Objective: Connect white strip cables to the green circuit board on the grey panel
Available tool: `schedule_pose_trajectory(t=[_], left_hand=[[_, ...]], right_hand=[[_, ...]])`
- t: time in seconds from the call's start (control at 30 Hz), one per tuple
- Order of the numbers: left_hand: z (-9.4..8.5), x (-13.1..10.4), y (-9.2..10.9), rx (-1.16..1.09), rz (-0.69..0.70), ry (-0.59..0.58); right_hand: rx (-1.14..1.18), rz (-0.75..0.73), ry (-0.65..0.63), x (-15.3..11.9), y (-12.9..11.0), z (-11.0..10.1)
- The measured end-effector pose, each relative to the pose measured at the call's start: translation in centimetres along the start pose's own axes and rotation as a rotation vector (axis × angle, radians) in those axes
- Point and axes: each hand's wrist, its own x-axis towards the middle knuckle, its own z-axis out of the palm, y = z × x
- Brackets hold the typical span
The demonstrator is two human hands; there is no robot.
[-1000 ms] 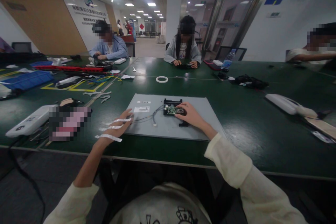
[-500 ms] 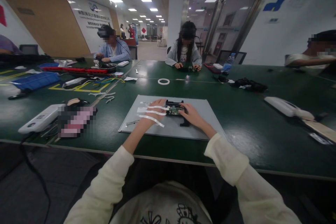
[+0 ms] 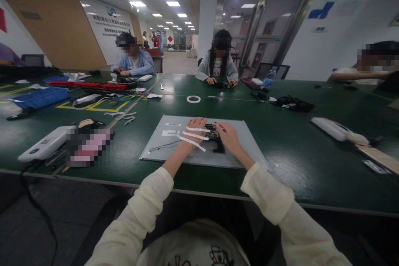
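Circuit board (image 3: 214,135): partly covered by left hand (image 3: 196,129), bordered by right hand (image 3: 229,134); grip of either cannot be told. Grey panel (image 3: 246,149): laid beneath both.

left hand (image 3: 196,129) — palm down | right hand (image 3: 229,135) — fingers curled | forearms (image 3: 175,162) converging (both reaching forward)

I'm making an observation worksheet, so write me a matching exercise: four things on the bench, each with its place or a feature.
1. Left hand
2. White ring
3. Grey panel
4. Right hand

A. Beneath both hands
B. At the right end of the black device
C. Has white strips across it
D. Flat on the green table, beyond the panel

Pairs: 1-C, 2-D, 3-A, 4-B
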Motion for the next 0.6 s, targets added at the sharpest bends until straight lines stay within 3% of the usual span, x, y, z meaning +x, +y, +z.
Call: schedule_pose_trajectory(t=[0.27,0.6], left_hand=[[0.5,0.7,-0.8,-0.027,-0.128,0.081],[0.6,0.6,-1.6,-0.045,-0.243,0.169]], right_hand=[[0.057,0.039,-0.085,-0.5,-2.6,0.4],[0.005,-0.172,-0.273,-1.3,-3.5,1.0]])
